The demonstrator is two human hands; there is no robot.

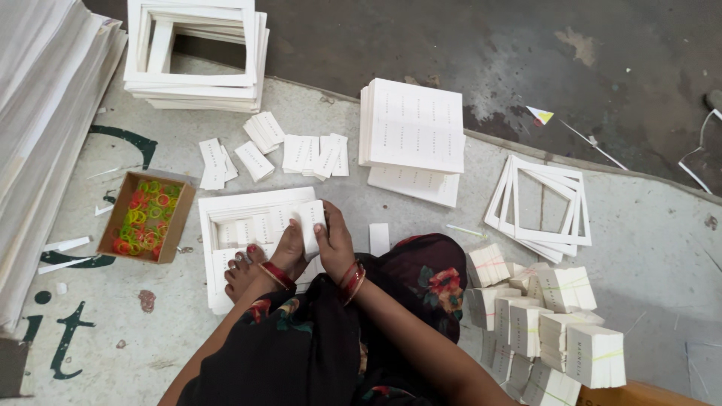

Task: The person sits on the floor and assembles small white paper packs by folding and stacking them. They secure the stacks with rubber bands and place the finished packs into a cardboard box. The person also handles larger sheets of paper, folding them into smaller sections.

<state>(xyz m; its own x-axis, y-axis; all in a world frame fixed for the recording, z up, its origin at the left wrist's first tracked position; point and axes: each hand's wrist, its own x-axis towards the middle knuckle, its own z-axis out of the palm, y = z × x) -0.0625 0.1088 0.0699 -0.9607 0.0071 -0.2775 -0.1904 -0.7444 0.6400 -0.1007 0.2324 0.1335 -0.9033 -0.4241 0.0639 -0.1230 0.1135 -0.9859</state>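
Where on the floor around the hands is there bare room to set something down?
Bare mat lies below the box of rubber bands, and between the printed sheet stack and the empty frames. It is crowded where both hands grip a card stack, and among the bundles.

A small stack of white cards stands nearly upright, pinched between the fingers of both hands, its lower end hidden behind the fingers, above a punched white sheet.
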